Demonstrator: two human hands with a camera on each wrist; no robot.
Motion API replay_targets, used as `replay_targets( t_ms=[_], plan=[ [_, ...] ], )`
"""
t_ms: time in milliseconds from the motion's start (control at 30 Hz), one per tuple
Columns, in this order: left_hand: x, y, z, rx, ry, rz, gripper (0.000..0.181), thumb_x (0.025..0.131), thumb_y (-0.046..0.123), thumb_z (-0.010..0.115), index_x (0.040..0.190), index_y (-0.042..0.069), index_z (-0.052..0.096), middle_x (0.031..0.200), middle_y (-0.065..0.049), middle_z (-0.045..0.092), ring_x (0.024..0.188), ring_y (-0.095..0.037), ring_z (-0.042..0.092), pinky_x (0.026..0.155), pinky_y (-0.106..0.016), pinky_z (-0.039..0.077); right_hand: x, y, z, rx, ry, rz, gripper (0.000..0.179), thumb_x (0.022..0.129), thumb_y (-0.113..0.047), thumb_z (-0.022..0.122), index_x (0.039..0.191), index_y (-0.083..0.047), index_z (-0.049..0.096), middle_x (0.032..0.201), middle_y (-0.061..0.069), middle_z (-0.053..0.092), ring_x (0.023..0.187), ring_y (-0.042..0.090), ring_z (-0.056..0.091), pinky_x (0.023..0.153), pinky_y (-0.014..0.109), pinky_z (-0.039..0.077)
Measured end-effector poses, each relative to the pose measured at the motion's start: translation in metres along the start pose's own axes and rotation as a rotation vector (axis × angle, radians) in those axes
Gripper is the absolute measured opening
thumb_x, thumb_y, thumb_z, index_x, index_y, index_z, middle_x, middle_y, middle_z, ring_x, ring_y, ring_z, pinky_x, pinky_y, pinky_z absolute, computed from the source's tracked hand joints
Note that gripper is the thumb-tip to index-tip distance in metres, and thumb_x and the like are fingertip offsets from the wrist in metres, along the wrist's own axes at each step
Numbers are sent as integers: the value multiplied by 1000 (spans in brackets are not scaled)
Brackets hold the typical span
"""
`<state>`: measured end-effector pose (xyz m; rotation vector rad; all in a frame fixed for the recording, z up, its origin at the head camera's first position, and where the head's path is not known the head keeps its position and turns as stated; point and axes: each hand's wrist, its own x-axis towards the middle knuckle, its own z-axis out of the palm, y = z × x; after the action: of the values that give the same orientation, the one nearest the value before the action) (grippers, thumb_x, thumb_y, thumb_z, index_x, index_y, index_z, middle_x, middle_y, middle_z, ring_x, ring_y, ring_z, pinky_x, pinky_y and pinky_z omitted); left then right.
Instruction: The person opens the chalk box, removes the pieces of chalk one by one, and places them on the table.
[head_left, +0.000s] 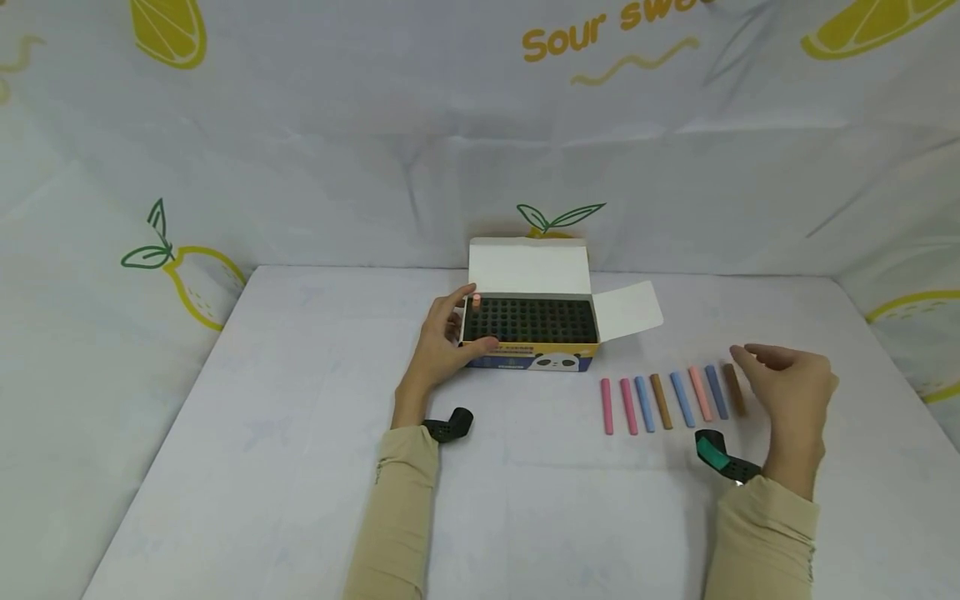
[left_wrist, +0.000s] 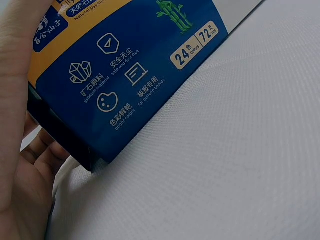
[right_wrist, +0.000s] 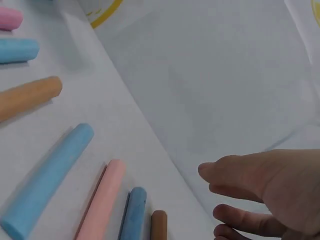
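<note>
A chalk box (head_left: 531, 357) with a panda print stands open, its black insert (head_left: 555, 321) full of round holes. One salmon chalk stick (head_left: 476, 301) stands upright in the insert's back left corner. My left hand (head_left: 441, 342) grips the box's left end, thumb along the front and index finger at the back corner. Several chalk sticks lie in a row to the right of the box, from a pink chalk (head_left: 607, 407) to a brown chalk (head_left: 734, 389). Beside the brown one hovers my right hand (head_left: 797, 385), thumb and fingers slightly apart, holding nothing.
The box's white lid (head_left: 529, 265) is raised at the back, and a side flap (head_left: 628, 311) sticks out to the right. A white cloth covers the table (head_left: 285, 433). Behind it hangs a lemon-print cloth (head_left: 360, 167).
</note>
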<state>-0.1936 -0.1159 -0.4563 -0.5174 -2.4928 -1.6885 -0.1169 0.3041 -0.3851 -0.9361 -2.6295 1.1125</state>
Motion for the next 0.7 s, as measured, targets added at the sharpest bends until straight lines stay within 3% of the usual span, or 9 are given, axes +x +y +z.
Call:
replay_targets(
  t_ms=[67, 100, 200, 300, 433, 700],
  plan=[
    [0, 1, 0, -1, -1, 0, 95, 78, 73, 74, 157, 33, 40, 136, -10, 47, 87, -21, 43, 71, -30, 39, -1, -6, -2, 49, 45, -15, 51, 93, -40, 71, 127, -2, 72, 71, -29, 58, 103, 10, 59, 85, 27, 49],
    [0, 1, 0, -2, -2, 0, 95, 78, 73, 74, 157, 33, 40, 136, -10, 46, 87, -21, 43, 71, -30, 39, -3, -10, -2, 87, 68, -28, 49, 92, -39, 72, 125, -3, 73, 68, -33, 53, 95, 4, 58, 79, 21, 48],
    [0, 1, 0, -5, -1, -5, 94, 78, 72, 75, 157, 33, 40, 136, -10, 46, 87, -22, 43, 71, -29, 39, -9, -24, 0, 231, 133, -111, 36, 89, -29, 77, 115, -5, 79, 73, -33, 55, 77, -5, 52, 64, 10, 42],
    [0, 1, 0, -1, -2, -8, 92, 79, 68, 77, 156, 33, 40, 136, -10, 47, 88, -22, 43, 72, -30, 40, -19, -42, 6, 386, 171, -238, 24, 87, -19, 79, 107, -6, 81, 82, -26, 63, 77, -4, 57, 68, 7, 45],
    [0, 1, 1, 0, -5, -15, 92, 79, 68, 77, 156, 35, 40, 136, -10, 47, 89, -21, 43, 72, -31, 40, -32, -69, 20, 564, 131, -396, 22, 86, -9, 80, 105, 2, 80, 89, -18, 69, 81, -1, 65, 76, 7, 50],
    [0, 1, 1, 3, 6, -15, 105, 70, 88, 65, 156, 34, 41, 135, -11, 47, 89, -20, 42, 72, -30, 40, -57, -122, 59, 605, -64, -669, 22, 91, -1, 74, 109, 11, 75, 91, -24, 66, 91, 2, 64, 89, 11, 51]
  ],
)
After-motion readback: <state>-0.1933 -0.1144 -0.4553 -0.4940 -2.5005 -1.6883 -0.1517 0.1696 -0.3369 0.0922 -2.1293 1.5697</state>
